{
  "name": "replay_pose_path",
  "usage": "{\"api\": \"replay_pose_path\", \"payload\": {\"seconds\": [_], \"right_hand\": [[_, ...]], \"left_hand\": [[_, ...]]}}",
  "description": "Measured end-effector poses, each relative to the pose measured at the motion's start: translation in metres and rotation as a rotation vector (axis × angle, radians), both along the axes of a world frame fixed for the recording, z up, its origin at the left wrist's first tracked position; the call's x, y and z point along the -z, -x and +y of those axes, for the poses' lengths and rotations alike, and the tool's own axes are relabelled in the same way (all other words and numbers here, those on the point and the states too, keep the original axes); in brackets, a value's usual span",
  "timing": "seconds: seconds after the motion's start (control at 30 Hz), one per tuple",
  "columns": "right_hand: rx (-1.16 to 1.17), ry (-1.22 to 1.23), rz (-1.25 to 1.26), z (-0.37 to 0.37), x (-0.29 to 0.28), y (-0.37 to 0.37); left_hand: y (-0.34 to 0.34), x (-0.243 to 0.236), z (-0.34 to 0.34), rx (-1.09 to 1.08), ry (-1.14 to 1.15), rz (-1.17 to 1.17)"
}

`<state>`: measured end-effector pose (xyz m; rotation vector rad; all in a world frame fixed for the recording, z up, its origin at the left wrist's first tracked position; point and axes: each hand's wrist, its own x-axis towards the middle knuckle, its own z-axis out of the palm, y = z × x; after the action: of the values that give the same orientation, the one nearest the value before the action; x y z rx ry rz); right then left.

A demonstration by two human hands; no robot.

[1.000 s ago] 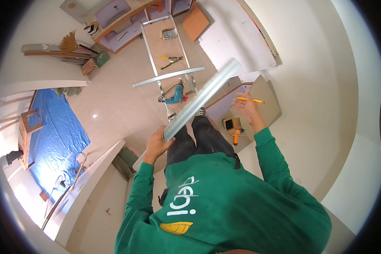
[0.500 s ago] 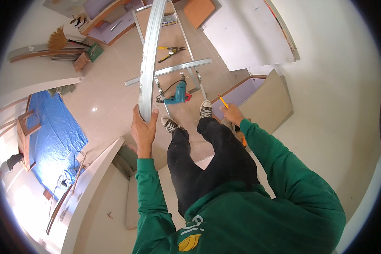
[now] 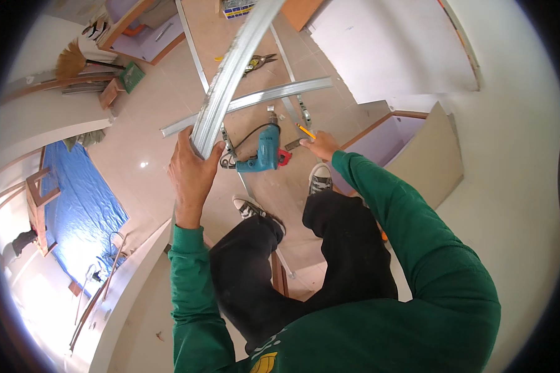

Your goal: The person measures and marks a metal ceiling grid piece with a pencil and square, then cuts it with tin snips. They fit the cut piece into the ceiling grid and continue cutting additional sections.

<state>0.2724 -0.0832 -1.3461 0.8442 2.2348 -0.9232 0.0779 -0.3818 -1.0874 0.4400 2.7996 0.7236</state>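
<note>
Left hand point(image 3: 191, 168) gripping a long metal stud point(image 3: 230, 68) rising toward upper centre, right hand point(image 3: 320, 144) pinching an orange pencil point(image 3: 306, 132), blue power drill point(image 3: 264, 152) on the floor between them

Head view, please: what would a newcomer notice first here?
The long metal channel rising from the left hand toward the top edge. Below, a teal power drill lies on the floor by the feet, near the right hand holding a pencil; a blue tarp lies left.
</note>
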Motion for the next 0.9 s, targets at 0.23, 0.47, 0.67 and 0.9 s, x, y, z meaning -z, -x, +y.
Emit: {"api": "replay_pose_path", "payload": {"seconds": [0.23,0.47,0.67,0.9], "right_hand": [[-0.013,-0.1,0.213,0.001,0.086,0.0],[0.396,0.149,0.227,0.005,0.125,-0.022],[0.715,0.333,-0.017,-0.001,0.142,-0.029],[0.229,0.112,0.67,0.015,0.169,-0.118]], "left_hand": [[0.036,0.073,0.017,0.19,0.062,0.077],[0.067,0.091,0.033,0.261,0.032,0.214],[0.07,0.09,0.047,0.26,-0.032,0.373],[0.065,0.089,0.053,0.265,-0.116,0.279]]}}
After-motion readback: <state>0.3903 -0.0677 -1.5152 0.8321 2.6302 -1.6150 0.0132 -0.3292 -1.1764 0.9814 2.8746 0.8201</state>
